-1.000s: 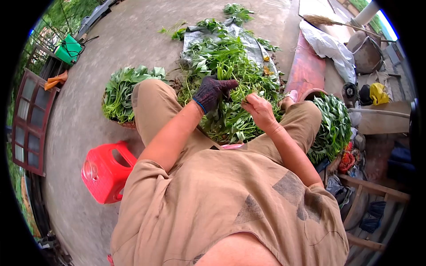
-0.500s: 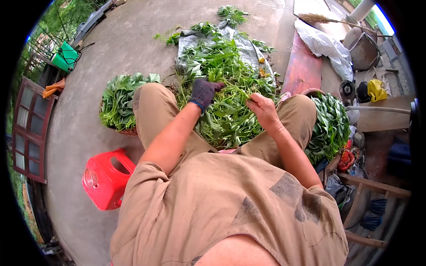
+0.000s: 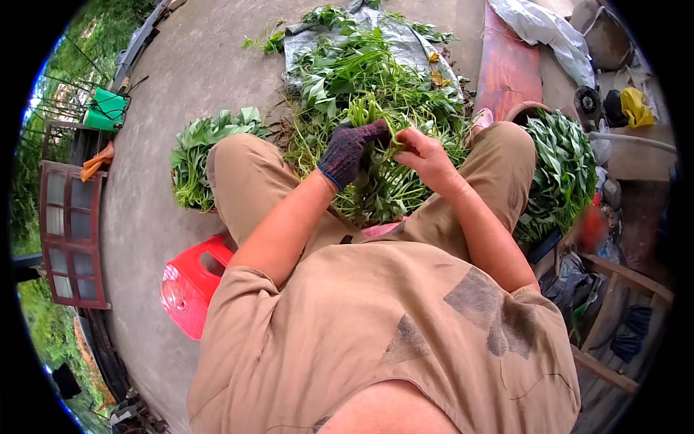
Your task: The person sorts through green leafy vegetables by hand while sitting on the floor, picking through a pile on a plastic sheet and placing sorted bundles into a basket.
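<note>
Bunch of stems [image 3: 365, 110]: held over the leaf pile [image 3: 340, 72], clamped in the grip of the gloved left hand [image 3: 350, 153]; stem [image 3: 397, 143] pinched by the right hand [image 3: 429, 160]. Pile partly hidden by both hands; flanked left by red jug [image 3: 186, 298], right by red board [image 3: 508, 69].

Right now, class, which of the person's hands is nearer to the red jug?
Left. The gloved left hand, clutching leafy greens, is ahead and to the right of the red jug; the bare right hand is farther right.
</note>
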A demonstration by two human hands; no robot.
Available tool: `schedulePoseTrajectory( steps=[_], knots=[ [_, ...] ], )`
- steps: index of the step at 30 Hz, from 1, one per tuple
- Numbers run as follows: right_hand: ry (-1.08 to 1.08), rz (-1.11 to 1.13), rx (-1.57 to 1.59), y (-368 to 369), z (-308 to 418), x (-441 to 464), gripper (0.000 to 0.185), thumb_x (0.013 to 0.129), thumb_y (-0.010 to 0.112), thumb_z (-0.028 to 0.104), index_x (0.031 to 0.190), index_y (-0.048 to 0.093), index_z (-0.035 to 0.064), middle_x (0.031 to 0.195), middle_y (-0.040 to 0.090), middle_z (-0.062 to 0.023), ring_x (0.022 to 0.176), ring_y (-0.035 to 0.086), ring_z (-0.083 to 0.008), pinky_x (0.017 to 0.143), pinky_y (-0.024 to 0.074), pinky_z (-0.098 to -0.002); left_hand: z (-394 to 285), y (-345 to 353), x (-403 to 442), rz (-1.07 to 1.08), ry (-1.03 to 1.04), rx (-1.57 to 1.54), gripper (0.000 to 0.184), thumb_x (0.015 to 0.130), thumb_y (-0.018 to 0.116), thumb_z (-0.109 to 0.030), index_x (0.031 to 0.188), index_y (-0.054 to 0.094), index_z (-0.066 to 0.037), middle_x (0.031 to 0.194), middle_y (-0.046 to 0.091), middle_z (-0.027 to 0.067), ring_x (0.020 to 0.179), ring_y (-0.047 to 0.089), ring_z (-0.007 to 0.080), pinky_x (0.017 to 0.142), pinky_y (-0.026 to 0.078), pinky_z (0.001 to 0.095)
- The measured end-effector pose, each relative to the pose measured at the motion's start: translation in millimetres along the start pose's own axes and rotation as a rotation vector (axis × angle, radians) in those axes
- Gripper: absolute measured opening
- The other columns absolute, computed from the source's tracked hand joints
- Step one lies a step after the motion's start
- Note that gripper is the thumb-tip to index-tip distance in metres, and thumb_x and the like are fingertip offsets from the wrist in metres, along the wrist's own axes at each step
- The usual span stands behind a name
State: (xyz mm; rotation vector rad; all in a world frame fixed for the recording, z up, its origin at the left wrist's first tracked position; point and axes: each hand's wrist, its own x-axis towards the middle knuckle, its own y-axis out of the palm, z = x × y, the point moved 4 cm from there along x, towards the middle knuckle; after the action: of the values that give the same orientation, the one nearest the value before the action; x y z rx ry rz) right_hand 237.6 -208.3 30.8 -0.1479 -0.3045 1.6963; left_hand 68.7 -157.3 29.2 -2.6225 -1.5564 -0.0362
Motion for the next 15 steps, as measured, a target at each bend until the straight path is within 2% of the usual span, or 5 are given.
schedulePoseTrajectory(
  steps=[1, 4, 5, 9, 15],
  knots=[
    [-0.027, -0.04, 0.056, 0.7, -0.6, -1.1, 0.029, 0.08, 0.069, 0.008, 0.107, 0.057, 0.0027, 0.079, 0.062, -0.0074, 0.07, 0.057, -0.0155, 0.066, 0.0466, -0.0303, -3.7, 4.3, 0.2, 0.063, 0.119, 0.137, 0.025, 0.09, 0.061, -0.013, 0.113, 0.066, -0.004, 0.089, 0.069, 0.0068, 0.08, 0.065, 0.0135, 0.074, 0.053, 0.0283],
    [0.099, -0.084, 0.017, -9.3, -0.1, -4.7, 0.032, 0.079, 0.07, 0.007, 0.107, 0.056, 0.0015, 0.074, 0.059, -0.0045, 0.066, 0.053, -0.0127, 0.063, 0.0444, -0.0273, 18.3, 6.5, 4.9, -0.088, -0.563, -0.792, 0.017, 0.09, 0.065, -0.017, 0.095, 0.067, -0.001, 0.081, 0.068, 0.0077, 0.076, 0.065, 0.016, 0.072, 0.054, 0.0316],
    [0.124, -0.094, 0.043, -12.4, -1.5, -4.2, 0.03, 0.079, 0.07, 0.006, 0.105, 0.057, 0.0016, 0.07, 0.055, -0.0031, 0.064, 0.05, -0.0103, 0.061, 0.0427, -0.0257, 17.0, 7.5, 5.1, -0.071, -0.584, -0.82, 0.016, 0.088, 0.066, -0.018, 0.09, 0.065, -0.001, 0.078, 0.066, 0.0067, 0.071, 0.065, 0.0175, 0.067, 0.055, 0.0323],
    [0.058, -0.125, 0.193, -13.8, -12.2, 0.3, 0.028, 0.079, 0.07, 0.008, 0.104, 0.059, 0.0033, 0.072, 0.057, -0.0045, 0.065, 0.052, -0.0105, 0.062, 0.0431, -0.0259, -1.1, 15.3, 1.5, 0.075, -0.554, -0.63, 0.015, 0.083, 0.072, -0.017, 0.086, 0.067, -0.003, 0.072, 0.064, 0.005, 0.058, 0.06, 0.0154, 0.057, 0.05, 0.0277],
    [-0.027, -0.113, -0.397, -17.9, -18.5, -4.4, 0.017, 0.081, 0.069, 0.014, 0.096, 0.068, 0.0067, 0.077, 0.063, -0.0063, 0.067, 0.055, -0.0131, 0.065, 0.0459, -0.028, 10.7, -5.6, 4.6, -0.1, -0.523, -0.143, 0.016, 0.078, 0.076, -0.019, 0.076, 0.068, -0.005, 0.063, 0.059, -0.0006, 0.054, 0.051, 0.0097, 0.051, 0.042, 0.0259]
  ],
)
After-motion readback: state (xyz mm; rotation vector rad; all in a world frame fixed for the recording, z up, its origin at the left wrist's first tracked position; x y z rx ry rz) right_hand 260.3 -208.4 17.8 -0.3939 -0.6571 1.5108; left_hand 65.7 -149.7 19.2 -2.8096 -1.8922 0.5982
